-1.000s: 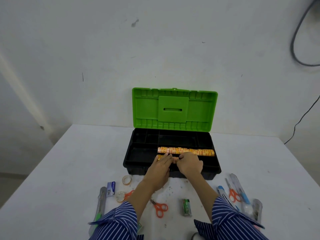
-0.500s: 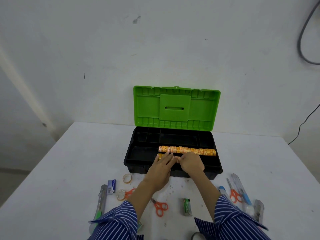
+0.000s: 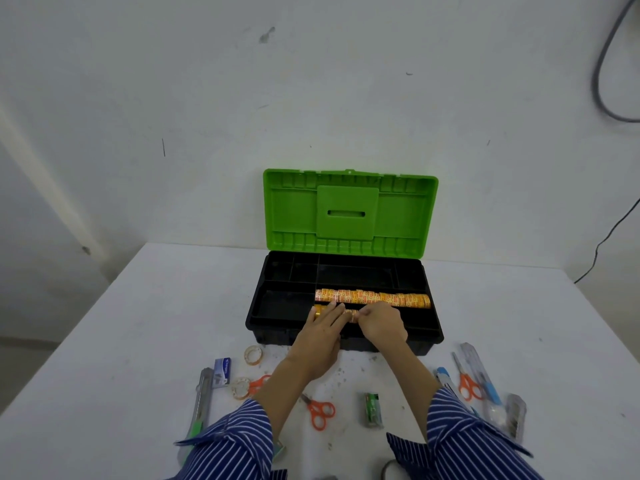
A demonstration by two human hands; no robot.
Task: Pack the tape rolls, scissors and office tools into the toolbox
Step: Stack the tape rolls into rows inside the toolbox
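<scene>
Hands are both working inside the open black toolbox with green lid (image 3: 349,209): your left hand (image 3: 320,336) is pressing flat and your right hand (image 3: 381,325) is pinching a second orange-wrapped row of tape rolls (image 3: 334,311) (beside the first), so next you are likely letting go and reaching for the loose orange-handled scissors (image 3: 320,412).

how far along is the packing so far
Done: one orange-patterned tape row lies in the black toolbox. In hand: left hand and right hand seat a second orange tape stack. Left: orange-handled scissors, clear tape rings, grey utility knife on the table.

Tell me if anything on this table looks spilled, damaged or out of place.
Small dark crumbs or debris are scattered on the white table just in front of the toolbox, between the forearms. What they are cannot be told. Nothing else looks damaged; the remaining tools simply lie loose, unpacked.
</scene>
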